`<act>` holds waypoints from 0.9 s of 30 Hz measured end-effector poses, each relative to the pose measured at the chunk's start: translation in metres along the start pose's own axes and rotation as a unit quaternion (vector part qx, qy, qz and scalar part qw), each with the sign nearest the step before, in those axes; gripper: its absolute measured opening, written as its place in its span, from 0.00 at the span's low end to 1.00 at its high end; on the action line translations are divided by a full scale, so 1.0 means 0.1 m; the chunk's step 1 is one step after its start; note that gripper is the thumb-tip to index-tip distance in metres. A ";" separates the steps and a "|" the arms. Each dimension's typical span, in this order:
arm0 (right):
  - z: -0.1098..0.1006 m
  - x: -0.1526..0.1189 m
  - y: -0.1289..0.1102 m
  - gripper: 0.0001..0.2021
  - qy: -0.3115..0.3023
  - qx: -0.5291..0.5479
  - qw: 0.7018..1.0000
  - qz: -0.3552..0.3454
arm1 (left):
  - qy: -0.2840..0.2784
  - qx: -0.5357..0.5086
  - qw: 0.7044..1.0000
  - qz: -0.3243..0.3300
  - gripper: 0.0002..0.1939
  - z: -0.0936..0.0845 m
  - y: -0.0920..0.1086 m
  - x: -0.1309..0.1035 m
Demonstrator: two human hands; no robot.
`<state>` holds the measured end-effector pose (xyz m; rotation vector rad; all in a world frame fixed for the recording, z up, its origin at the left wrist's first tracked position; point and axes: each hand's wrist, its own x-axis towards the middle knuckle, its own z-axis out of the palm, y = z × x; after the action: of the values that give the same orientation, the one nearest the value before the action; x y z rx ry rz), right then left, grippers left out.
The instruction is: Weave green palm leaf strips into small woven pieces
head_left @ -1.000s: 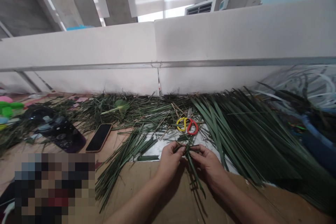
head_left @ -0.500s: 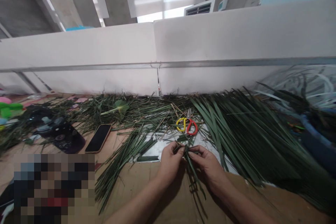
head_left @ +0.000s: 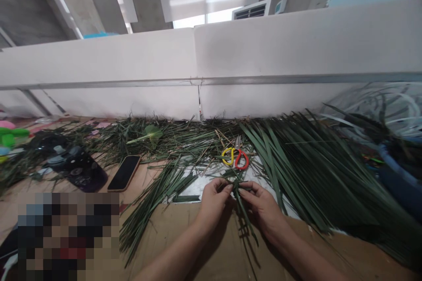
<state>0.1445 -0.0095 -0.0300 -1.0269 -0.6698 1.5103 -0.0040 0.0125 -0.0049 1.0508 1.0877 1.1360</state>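
Observation:
Between my two hands is a small woven piece of green leaf strips (head_left: pixel 243 213), its loose ends trailing down toward me. My left hand (head_left: pixel 216 195) pinches the upper part from the left, thumb against fingers. From the other side my right hand (head_left: pixel 259 197) grips it the same way, fingers curled. The fingertips hide part of the weave. Just beyond the hands lie scissors (head_left: pixel 241 160) with one yellow and one red handle. Under my forearms is a sheet of brown cardboard (head_left: pixel 178 237).
Long green leaves (head_left: pixel 306 171) fan out at the right, and cut leaf strips (head_left: pixel 154 202) lie to the left. A phone (head_left: pixel 124 173) and a dark bottle (head_left: pixel 79 169) stand farther left. A white partition (head_left: pixel 138 59) borders the back. The lower left corner is pixelated.
Both hands keep hold of the leaf piece in nearly the same place. The fingers and the strips have shifted only slightly.

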 end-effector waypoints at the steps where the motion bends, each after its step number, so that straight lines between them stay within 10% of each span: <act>1: 0.00 -0.01 -0.01 0.22 0.001 0.000 1.000 0.000 | 0.003 0.007 1.000 0.006 0.12 0.00 -0.01 0.00; 27: -0.02 0.01 -0.10 0.27 -0.015 -0.039 0.999 -0.032 | -0.082 -0.053 0.995 -0.004 0.22 -0.05 -0.08 0.07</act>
<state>0.1513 -0.0070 -0.0227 -1.0325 -0.7807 1.4556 -0.0068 0.0187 -0.0143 1.0375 0.8919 1.0694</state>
